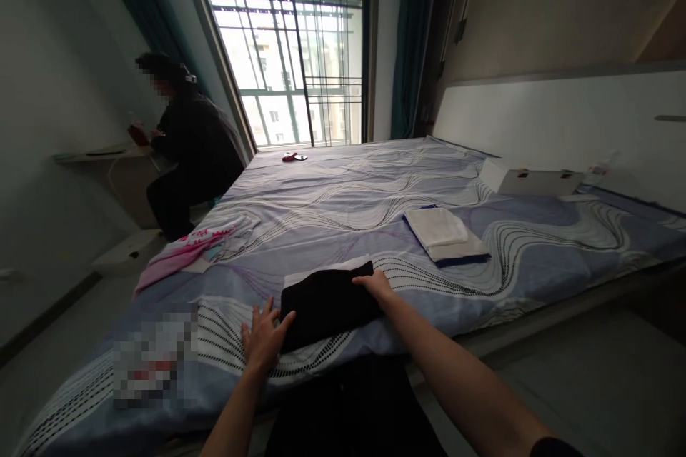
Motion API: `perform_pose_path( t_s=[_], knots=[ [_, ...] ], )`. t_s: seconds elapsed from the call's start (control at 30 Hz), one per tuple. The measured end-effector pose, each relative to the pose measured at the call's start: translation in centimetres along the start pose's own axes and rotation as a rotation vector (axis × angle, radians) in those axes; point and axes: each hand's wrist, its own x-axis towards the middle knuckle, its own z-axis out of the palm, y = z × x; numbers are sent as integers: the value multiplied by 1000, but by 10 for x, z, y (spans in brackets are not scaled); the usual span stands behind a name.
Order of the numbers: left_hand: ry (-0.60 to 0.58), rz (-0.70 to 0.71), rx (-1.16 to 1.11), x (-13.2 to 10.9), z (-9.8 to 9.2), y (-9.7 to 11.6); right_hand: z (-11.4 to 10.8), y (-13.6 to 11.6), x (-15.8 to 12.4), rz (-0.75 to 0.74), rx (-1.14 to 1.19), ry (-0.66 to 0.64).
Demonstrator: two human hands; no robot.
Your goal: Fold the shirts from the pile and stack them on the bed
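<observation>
Two hands flatten a folded black garment [325,303] at the near edge of a bed [348,207].
Left hand [262,337] lies flat, fingers spread, at its left edge; right hand [378,287] presses its far right corner, fingers together.

A home bedroom: a wide bed [375,207] under a wave-patterned sheet, a headboard [562,121], curtains [410,43] beside a barred window [300,64]

Bed [343,193] layout
near edge: folded garment [326,303]; behind it to the right: folded stack [444,234]; left edge: crumpled cloth [185,250]
</observation>
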Motion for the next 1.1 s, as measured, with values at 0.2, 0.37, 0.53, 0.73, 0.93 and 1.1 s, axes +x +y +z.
perform_pose_path(
  t_s=[0.2, 0.37, 0.53, 0.73, 0.93, 1.1],
  knots=[
    [-155, -53, -723, 0, -18, 39, -12, 13, -2, 31, 283, -150],
    [-410, 10, -1086, -15, -55, 122, -47, 45, -19, -27, 300, -85],
    [-766, 272, -927, -29, -86, 203, -109, 22, -40, -493, 102, 109],
    [-1110, 368, -880, -31, -82, 266, -167, -14, -53, -588, 369, -200],
    [-853, 278, -1251, -9, 15, 276, -224, 8, -64, -550, 358, 110],
    [-316, 588, -408, -6, 134, 256, -295, 15, -35, -517, 238, 418]
  ],
)
